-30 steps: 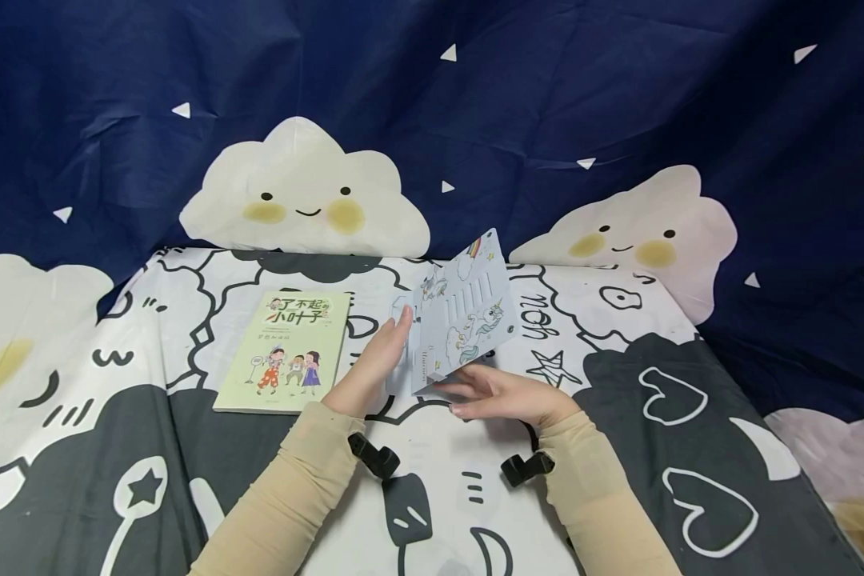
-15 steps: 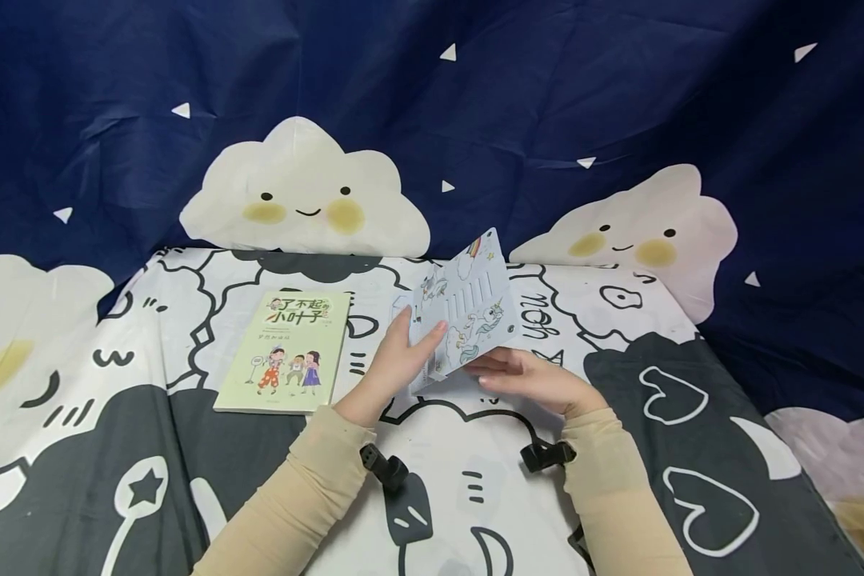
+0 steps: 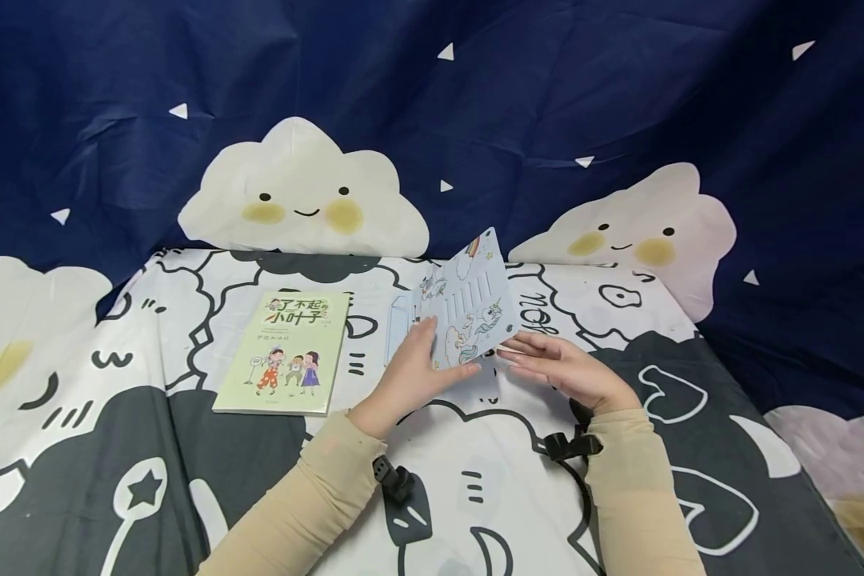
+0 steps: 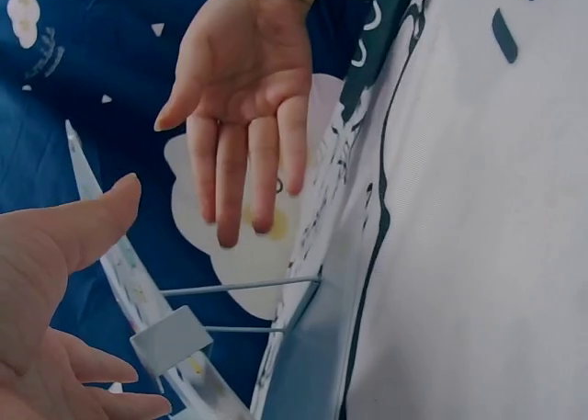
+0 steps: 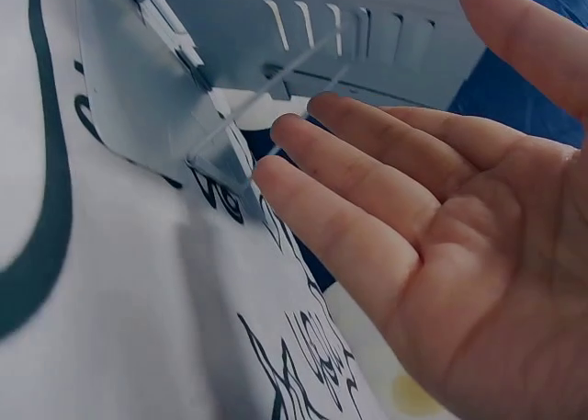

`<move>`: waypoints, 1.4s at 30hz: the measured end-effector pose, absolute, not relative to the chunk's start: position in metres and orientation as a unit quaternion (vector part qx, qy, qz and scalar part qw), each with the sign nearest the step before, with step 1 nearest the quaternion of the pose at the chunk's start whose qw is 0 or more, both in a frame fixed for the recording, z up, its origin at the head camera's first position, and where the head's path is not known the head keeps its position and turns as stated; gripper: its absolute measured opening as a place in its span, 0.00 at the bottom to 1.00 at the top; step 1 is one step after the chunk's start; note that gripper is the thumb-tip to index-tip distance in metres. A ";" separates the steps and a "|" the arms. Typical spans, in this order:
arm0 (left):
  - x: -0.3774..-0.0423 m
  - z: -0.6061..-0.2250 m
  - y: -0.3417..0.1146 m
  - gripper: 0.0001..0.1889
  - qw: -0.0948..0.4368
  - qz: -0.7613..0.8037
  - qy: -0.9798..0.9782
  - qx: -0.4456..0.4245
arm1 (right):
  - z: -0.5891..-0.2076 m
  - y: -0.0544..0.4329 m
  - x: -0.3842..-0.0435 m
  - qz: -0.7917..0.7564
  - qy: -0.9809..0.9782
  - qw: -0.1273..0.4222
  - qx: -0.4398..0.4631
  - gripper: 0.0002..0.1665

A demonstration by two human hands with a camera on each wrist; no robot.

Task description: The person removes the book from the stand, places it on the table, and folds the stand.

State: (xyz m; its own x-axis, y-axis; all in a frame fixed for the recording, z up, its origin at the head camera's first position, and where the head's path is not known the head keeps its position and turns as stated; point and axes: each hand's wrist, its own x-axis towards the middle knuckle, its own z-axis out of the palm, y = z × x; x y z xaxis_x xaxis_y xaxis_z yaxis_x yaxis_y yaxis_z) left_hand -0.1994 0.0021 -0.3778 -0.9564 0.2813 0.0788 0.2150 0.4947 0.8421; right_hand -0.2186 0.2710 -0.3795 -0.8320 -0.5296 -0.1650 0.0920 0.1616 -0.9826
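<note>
A light blue book stand point(image 3: 468, 300) printed with unicorns stands tilted back on the bed-like cloth. Its panel has a row of slots, and two thin wire struts point(image 4: 239, 289) run from it to a flat base point(image 4: 317, 374). My left hand point(image 3: 410, 380) is in front of the panel's lower part, thumb spread away from straight fingers. Beside the panel's lower right corner is my right hand point(image 3: 569, 368), palm up with fingers extended. In the right wrist view the right fingertips point(image 5: 285, 130) overlap the struts, behind the slotted panel point(image 5: 367, 48).
A green picture-covered book point(image 3: 284, 352) lies flat left of the stand. Below everything spreads a black-and-white cartoon cloth point(image 3: 475, 488). A dark blue curtain point(image 3: 504, 104) with smiling clouds hangs at the back.
My left hand has slid rightward across the stand's lower front. My right hand has drawn off to the right from the panel's lower edge. The stand stays in place.
</note>
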 end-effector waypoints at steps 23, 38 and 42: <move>-0.192 -0.383 0.012 0.41 0.025 0.436 0.886 0.158 | -0.387 0.268 -0.226 -0.670 0.712 0.198 -0.073 0.38; -0.191 -0.376 0.015 0.36 0.020 0.487 0.864 0.124 | -0.392 0.255 -0.227 -0.657 0.721 0.215 -0.054 0.38; -0.190 -0.372 0.014 0.36 -0.007 0.512 0.852 0.113 | -0.392 0.255 -0.227 -0.658 0.719 0.215 -0.055 0.38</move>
State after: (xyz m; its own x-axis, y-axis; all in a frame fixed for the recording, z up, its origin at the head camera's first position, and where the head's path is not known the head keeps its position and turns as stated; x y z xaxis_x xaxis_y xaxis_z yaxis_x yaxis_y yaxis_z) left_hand -0.1903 0.0143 -0.3721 -0.9745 0.1848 0.1273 0.1992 0.4511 0.8700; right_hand -0.2269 0.2548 -0.3922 -0.9013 -0.3624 -0.2372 0.2043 0.1273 -0.9706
